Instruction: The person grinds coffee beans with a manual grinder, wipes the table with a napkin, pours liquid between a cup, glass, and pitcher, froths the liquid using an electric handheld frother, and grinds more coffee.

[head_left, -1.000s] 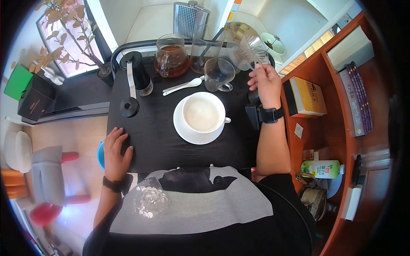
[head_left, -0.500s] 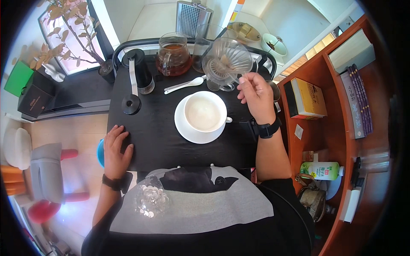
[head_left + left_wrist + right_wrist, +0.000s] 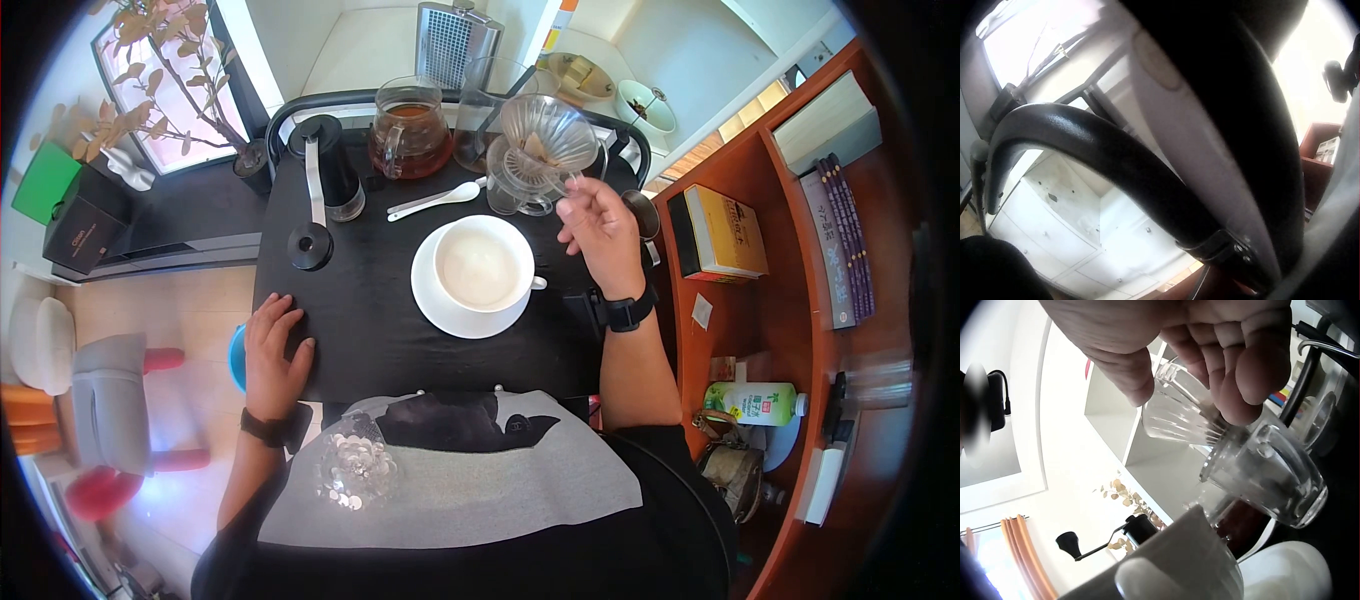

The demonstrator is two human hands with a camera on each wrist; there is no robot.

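Note:
My right hand [image 3: 605, 225] pinches the side of a clear ribbed coffee dripper [image 3: 550, 120] with thumb and fingertips. Some brown residue shows inside its cone. The dripper [image 3: 1179, 415] sits at the mouth of a clear glass mug [image 3: 1260, 469], as the right wrist view shows. Below and left of that hand, a wide white cup [image 3: 538, 283] stands on a white saucer [image 3: 470, 326]. My left hand [image 3: 272, 355] rests on the black table's left edge, fingers extended and holding nothing.
Behind the cup lie a white spoon [image 3: 435, 200], a glass carafe of reddish-brown liquid [image 3: 410, 140] and a tall glass [image 3: 475, 130]. A black hand grinder [image 3: 328, 165] stands at left. A metal cup [image 3: 642, 212] is beside my right hand. A wooden bookshelf [image 3: 735, 310] borders the right.
My right hand has brought the dripper left and toward me from the back right, over the glass mug. The dripper then tilted upright. My left hand has stayed put.

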